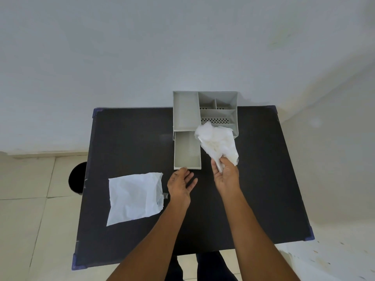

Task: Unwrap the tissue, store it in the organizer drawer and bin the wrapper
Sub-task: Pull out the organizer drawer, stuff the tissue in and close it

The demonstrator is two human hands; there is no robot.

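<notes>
A grey desk organizer (pixel 185 110) stands at the table's far edge. Its drawer (pixel 187 151) is pulled out toward me and looks empty. My right hand (pixel 226 175) grips a crumpled white tissue (pixel 218 141), held up just right of the drawer and over the organizer's front corner. My left hand (pixel 180 184) is open, palm up, with its thumb at the drawer's front edge. The flat white wrapper (pixel 134 196), with a torn translucent edge, lies on the table left of my left hand.
The black table (pixel 125 138) has purple corner guards. A round black bin (pixel 78 178) stands on the tiled floor by the table's left edge. A white wall rises behind the organizer.
</notes>
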